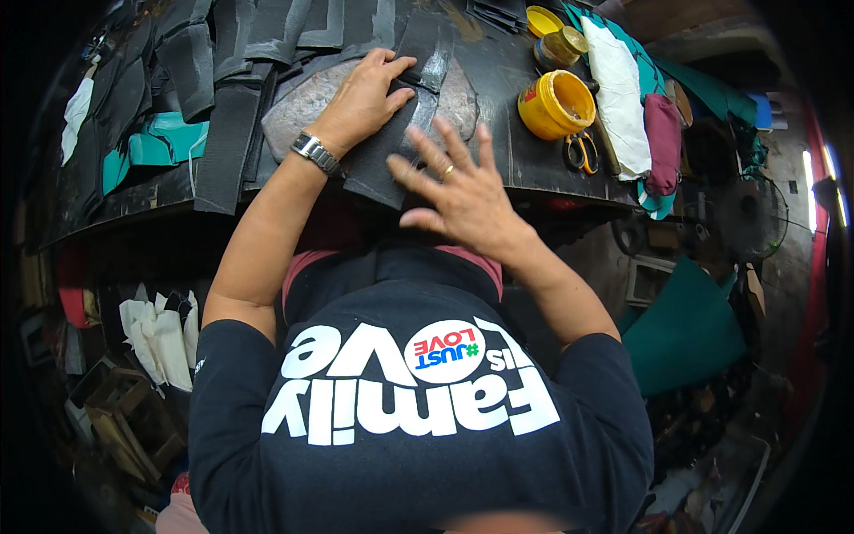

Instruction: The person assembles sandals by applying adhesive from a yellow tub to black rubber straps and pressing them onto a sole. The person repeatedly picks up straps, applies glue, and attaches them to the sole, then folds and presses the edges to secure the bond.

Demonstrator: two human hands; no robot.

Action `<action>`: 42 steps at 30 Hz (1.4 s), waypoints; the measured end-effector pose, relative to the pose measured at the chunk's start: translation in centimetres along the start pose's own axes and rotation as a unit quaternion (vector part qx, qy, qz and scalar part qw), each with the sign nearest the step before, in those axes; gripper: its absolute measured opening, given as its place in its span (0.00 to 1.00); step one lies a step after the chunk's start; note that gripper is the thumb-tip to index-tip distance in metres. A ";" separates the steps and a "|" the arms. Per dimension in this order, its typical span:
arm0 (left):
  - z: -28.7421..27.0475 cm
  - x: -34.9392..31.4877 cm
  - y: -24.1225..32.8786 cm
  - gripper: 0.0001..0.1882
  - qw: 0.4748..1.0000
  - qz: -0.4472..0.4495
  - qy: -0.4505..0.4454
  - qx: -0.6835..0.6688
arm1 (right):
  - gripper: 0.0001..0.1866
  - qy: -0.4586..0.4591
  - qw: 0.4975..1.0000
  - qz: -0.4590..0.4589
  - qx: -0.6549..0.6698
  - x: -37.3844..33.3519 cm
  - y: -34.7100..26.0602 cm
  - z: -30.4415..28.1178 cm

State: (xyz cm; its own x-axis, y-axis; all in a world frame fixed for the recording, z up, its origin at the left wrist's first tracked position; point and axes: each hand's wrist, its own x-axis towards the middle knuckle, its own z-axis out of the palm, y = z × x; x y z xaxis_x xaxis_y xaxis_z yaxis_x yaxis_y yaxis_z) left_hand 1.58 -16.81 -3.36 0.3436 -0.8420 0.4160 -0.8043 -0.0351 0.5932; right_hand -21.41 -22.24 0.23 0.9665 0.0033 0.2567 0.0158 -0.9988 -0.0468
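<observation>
My left hand (369, 93), with a metal watch at the wrist, is on a long black sheet-material strip (378, 173). Its fingers are bent and grip the strip near a fold, thumb and forefinger at the edge. A greyish, glue-like smear (436, 67) runs along the strip. Under it lies a rounded grey stone-like slab (302, 111). Just over the strip's near right side is my right hand (458, 182), its fingers spread and slightly blurred. It holds nothing; whether it touches the strip I cannot tell.
Black cut pieces (182, 71) overlap across the table's left and back, beside green material (160, 142). At right stand a yellow tub (556, 105), a smeared jar (560, 46), orange-handled scissors (580, 153), white cloth (616, 98) and a maroon bundle (661, 142).
</observation>
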 end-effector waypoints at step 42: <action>0.8 2.8 0.6 0.31 0.999 0.019 -0.013 -0.022 | 0.34 -0.012 0.989 0.142 -0.032 0.3 4.1 2.0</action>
State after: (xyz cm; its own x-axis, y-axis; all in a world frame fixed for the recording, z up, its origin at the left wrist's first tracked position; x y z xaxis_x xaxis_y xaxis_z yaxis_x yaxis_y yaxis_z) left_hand 1.64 -19.62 -2.42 0.2992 -0.8560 0.4215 -0.7944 0.0213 0.6070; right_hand -20.58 -26.26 -1.80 0.9356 -0.2767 0.2192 -0.2720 -0.9609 -0.0522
